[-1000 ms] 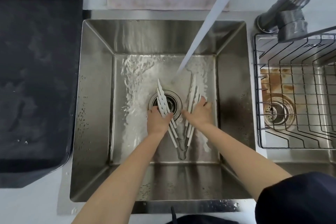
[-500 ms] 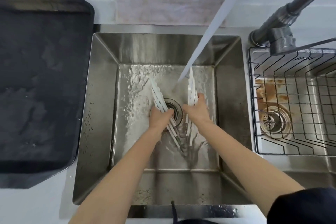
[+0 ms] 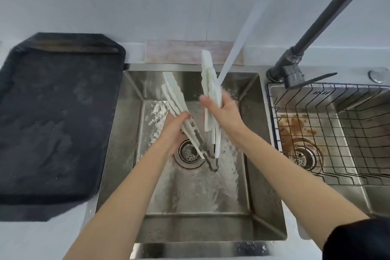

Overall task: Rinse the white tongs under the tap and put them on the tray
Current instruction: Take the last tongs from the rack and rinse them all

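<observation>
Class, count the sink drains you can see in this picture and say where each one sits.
2. One drain lies in the left sink's floor, below the hands; the other drain lies in the right sink, under the wire basket. None seems hidden.

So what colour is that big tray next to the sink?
The tray is black, seen clearly in the head view, left of the sink.
</observation>
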Demonstrator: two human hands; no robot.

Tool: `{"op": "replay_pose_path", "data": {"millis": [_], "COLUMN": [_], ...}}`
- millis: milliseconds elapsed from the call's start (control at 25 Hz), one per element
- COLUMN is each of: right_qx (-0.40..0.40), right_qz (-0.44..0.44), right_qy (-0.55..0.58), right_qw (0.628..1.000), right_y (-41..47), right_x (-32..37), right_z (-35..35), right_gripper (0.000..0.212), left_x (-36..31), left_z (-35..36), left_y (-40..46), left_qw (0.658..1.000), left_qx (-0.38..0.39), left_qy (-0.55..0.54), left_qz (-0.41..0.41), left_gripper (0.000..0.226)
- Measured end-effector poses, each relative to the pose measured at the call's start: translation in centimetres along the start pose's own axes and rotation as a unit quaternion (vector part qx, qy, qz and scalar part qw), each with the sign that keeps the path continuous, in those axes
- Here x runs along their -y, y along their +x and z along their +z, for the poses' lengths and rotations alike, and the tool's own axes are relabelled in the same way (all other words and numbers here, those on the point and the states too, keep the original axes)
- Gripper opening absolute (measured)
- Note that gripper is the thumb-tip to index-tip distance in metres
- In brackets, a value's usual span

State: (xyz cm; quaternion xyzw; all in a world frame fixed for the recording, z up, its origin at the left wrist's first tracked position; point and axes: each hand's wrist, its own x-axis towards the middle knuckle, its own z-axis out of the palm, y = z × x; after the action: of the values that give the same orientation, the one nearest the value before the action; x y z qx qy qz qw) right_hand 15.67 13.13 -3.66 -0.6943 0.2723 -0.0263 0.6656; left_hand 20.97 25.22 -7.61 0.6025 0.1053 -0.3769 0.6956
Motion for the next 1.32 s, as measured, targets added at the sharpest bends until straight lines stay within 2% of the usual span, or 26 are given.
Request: {"op": "replay_pose_path", "data": {"millis": [120,240,440,600,720,880,1040,1120,1320], "right_qx": [-0.013,-0.021,-0.043,-0.063,-0.081,-0.136,-0.125,-0.121,-0.136], "right_qz": [-0.015,-0.012,-0.007,0.011,0.046,0.116,0.138,0.132,0.11], "right_qy": [0.017,0.032,-0.012,-0.001,0.02,0.153,0.306,0.316,0.319], "right_qw": [1.0,0.999,0.999,0.998,0.995,0.972,0.934,0.932,0.931], "right_y": [-0.5,-0.9,-1.8,-2.4,-2.9,-3.3,-3.0,-2.7,-2.0], "right_x": [1.0,0.9,0.8,1.0,0.8,0.0,0.2,0.5,0.7], "right_z": [0.0,-0.4,-0.4,-0.1,-0.5,-1.3,-2.3,-2.9,-4.0], "right_gripper": [0.018,0.022,0.007,0.009,0.018,0.023,0.019,0.018,0.016], "left_x": [-1.2,-1.7,-1.5,-1.2,-1.7,-4.2,-7.0,-8.0,-8.9], "left_z": [0.5,0.6,0.1,-0.1,0.0,1.6,4.5,5.9,8.8], "left_y": [-0.7,-1.4,-2.6,-3.4,-3.9,-4.3,-4.0,-3.5,-2.1], "left_qw": [0.999,0.998,0.997,0.997,0.994,0.975,0.954,0.947,0.921], "left_qx": [-0.002,-0.01,0.023,0.017,0.01,0.044,0.083,0.066,0.009], "left_qy": [-0.031,-0.012,0.02,0.026,0.066,0.133,0.171,0.187,0.261], "left_qz": [0.04,0.066,0.064,0.069,0.091,0.173,0.231,0.252,0.288], "left_gripper": [0.037,0.03,0.031,0.03,0.016,0.01,0.01,0.009,0.024]}}
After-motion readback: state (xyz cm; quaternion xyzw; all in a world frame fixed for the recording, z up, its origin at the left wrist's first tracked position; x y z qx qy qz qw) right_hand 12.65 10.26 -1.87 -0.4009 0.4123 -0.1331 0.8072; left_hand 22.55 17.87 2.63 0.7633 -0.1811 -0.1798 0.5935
